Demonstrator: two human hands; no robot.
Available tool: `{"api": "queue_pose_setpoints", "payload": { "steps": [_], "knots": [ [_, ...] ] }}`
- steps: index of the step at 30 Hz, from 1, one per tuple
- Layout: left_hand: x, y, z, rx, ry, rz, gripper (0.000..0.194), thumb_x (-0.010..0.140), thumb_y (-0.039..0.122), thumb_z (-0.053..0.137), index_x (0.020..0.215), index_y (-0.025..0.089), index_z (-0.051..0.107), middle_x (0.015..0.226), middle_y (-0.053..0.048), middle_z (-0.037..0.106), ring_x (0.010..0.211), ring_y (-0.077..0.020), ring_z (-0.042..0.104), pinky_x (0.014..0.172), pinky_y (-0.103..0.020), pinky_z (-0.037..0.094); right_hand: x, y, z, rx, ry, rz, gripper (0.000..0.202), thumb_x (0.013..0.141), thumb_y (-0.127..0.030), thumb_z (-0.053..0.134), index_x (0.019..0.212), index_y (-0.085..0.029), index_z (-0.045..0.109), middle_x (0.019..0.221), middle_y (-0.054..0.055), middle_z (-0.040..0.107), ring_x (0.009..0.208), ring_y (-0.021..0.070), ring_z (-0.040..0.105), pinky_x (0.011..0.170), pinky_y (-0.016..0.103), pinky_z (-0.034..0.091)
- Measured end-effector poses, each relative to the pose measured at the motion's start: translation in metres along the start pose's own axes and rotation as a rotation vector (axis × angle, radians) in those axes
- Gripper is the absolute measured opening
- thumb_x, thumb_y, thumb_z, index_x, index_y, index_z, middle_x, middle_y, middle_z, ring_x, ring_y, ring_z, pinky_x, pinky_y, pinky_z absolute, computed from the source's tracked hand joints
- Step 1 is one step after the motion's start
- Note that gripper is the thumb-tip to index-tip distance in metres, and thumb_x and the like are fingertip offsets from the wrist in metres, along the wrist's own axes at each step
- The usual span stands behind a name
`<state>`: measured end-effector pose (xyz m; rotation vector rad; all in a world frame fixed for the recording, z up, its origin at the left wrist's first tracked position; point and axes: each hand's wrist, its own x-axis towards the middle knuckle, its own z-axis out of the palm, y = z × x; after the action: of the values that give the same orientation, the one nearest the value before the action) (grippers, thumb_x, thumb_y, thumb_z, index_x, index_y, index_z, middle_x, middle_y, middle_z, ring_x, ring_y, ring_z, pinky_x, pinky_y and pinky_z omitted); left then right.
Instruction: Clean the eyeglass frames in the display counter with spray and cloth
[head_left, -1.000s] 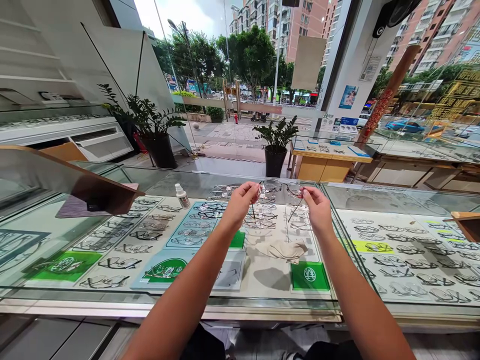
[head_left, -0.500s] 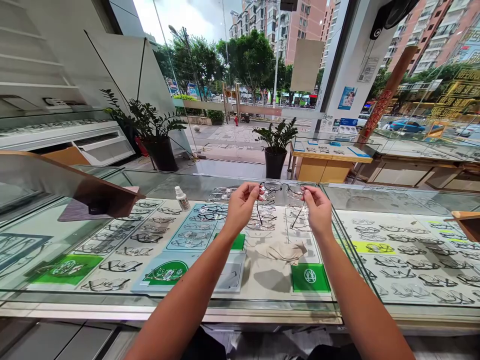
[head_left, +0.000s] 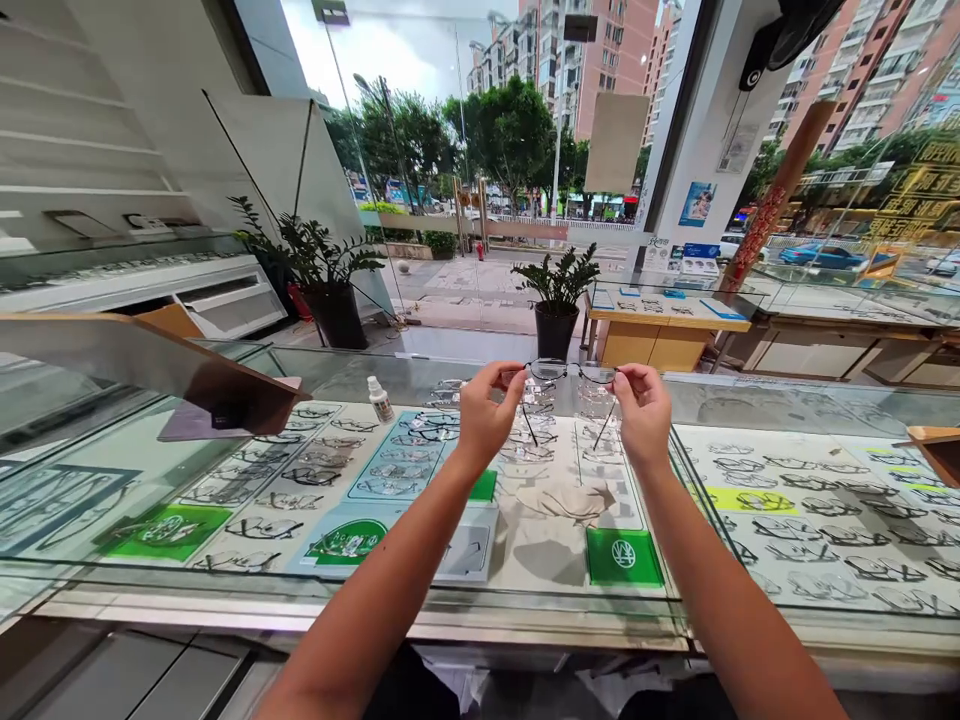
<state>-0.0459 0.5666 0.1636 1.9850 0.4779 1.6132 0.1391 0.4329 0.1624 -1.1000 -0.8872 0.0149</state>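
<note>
A pair of thin dark-framed eyeglasses (head_left: 551,370) is held up above the glass counter, its temples folded out and pointing down toward me. My left hand (head_left: 489,408) pinches the left end of the frame between thumb and fingers. At the right end, my right hand (head_left: 643,405) grips it the same way. Below the glasses, a crumpled beige cloth (head_left: 566,501) lies on the counter top. A small white spray bottle (head_left: 379,399) stands upright on the glass to the left of my left hand.
The glass display counter (head_left: 525,632) holds many eyeglasses in rows. A green card (head_left: 624,557) lies inside at the front. A brown-framed mirror or stand (head_left: 255,405) rises at the left. Beyond the counter are potted plants (head_left: 556,325) and a wooden display table (head_left: 660,335).
The glasses have been levelled slightly between both hands, and the temples hang more evenly. My view has shifted a little to the left; both hands keep their hold.
</note>
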Motion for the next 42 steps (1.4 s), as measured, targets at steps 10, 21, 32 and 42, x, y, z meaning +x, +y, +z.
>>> {"api": "queue_pose_setpoints", "payload": {
  "steps": [10,21,32,42],
  "knots": [
    [0.081,0.088,-0.025,-0.111,0.212,0.318,0.013,0.095,0.031,0.078,0.105,0.024,0.079,0.094,-0.003,0.078,0.084,-0.0137,0.072,0.072,-0.026,0.057,0.054,-0.125,-0.002,-0.137,0.035,-0.438,0.011,0.095,-0.033,0.073,0.100,-0.023,0.074,0.092,0.003,0.076,0.088,0.0201,0.072,0.086,0.039,0.056],
    [0.070,0.098,-0.030,0.017,0.282,0.377,0.011,0.094,0.023,0.078,0.104,0.026,0.082,0.094,-0.001,0.080,0.081,-0.0122,0.071,0.065,-0.024,0.055,0.034,-0.131,0.005,-0.249,0.176,-0.563,0.007,0.097,-0.029,0.071,0.100,-0.025,0.076,0.093,0.002,0.076,0.090,0.0212,0.073,0.084,0.039,0.059],
    [0.070,0.094,-0.024,-0.017,0.272,0.359,0.010,0.095,0.023,0.077,0.103,0.026,0.082,0.094,-0.002,0.079,0.085,-0.0132,0.072,0.067,-0.025,0.056,0.038,-0.124,0.006,-0.302,0.195,-0.527,0.010,0.097,-0.028,0.070,0.104,-0.024,0.076,0.095,0.004,0.076,0.091,0.0224,0.072,0.086,0.041,0.059],
    [0.071,0.095,-0.026,-0.001,0.270,0.395,0.010,0.095,0.022,0.076,0.103,0.026,0.082,0.093,-0.001,0.079,0.084,-0.0130,0.072,0.066,-0.025,0.056,0.039,-0.124,0.006,-0.297,0.193,-0.519,0.008,0.096,-0.029,0.071,0.101,-0.024,0.076,0.093,0.003,0.076,0.088,0.0213,0.072,0.084,0.040,0.059]
  ]
}}
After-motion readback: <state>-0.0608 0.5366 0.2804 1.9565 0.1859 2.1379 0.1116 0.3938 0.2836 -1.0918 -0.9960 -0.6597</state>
